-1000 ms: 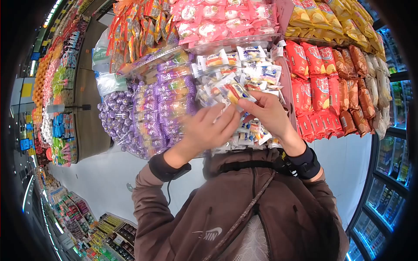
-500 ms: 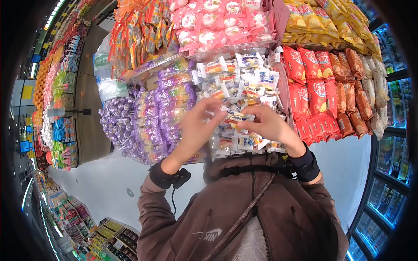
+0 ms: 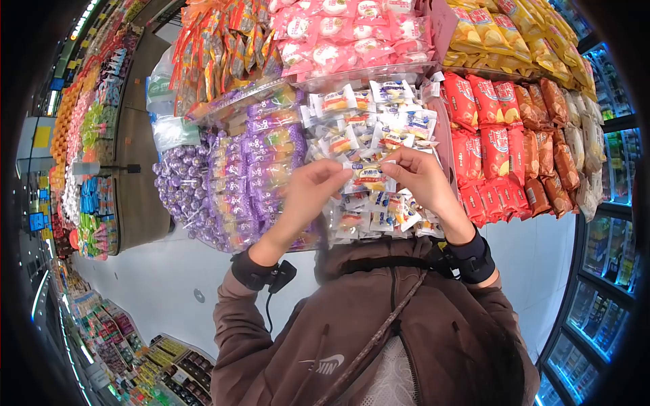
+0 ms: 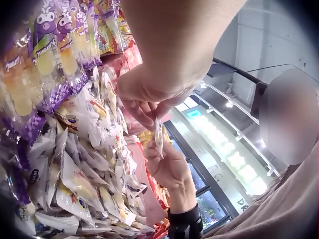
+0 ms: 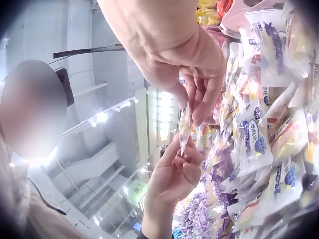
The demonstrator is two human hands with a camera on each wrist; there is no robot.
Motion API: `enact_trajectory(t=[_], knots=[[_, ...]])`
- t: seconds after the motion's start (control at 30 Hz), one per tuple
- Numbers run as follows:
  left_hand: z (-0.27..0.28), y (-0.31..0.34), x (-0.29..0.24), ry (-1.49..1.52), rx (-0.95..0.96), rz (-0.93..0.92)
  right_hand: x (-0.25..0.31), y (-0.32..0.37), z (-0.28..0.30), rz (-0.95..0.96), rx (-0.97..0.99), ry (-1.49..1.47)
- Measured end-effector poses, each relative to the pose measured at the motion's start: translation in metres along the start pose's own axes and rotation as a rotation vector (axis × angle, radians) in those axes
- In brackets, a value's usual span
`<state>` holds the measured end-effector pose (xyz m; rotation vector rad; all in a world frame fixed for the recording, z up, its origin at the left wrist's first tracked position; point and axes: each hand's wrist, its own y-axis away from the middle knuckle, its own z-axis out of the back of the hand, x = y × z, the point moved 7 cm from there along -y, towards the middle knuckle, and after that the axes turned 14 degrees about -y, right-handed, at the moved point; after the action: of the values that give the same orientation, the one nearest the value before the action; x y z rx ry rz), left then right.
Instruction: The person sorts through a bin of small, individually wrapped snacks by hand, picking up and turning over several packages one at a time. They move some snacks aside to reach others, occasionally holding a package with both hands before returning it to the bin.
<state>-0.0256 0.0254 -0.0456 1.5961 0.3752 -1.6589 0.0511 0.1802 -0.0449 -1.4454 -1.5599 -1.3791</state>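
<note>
A small snack packet (image 3: pixel 367 174), white with a yellow and blue print, is stretched between both hands above a heap of similar packets (image 3: pixel 338 141). My left hand (image 3: pixel 313 191) pinches one end between thumb and fingers. At the opposite end, my right hand (image 3: pixel 421 181) holds it the same way. Seen from the left wrist, the packet (image 4: pixel 159 137) appears edge-on, thin and upright. The right wrist view also shows the packet (image 5: pixel 185 124) edge-on, fingertips of both hands on its ends. Its wrapper looks whole.
Purple jelly packs (image 3: pixel 274 162) and purple-wrapped lollipops (image 3: pixel 183 179) lie left of the heap. A pink divider (image 3: pixel 441 128) separates it from red snack bags (image 3: pixel 497 145). Pink bags (image 3: pixel 352 34) fill the compartment behind. Lit fridges (image 3: pixel 613 250) line the far right.
The left hand, blurred beside the packet before, has come in and now pinches its left end. The packet has turned to lie level, print facing up, and the right hand has shifted to its right end.
</note>
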Motion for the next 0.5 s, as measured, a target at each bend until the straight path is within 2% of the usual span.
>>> enact_trajectory(t=[0.5], knots=[[-0.0004,-0.0008,0.0083,-0.014,0.052,0.032,-0.0026,-0.0006,0.0016,0.075,-0.02,0.012]])
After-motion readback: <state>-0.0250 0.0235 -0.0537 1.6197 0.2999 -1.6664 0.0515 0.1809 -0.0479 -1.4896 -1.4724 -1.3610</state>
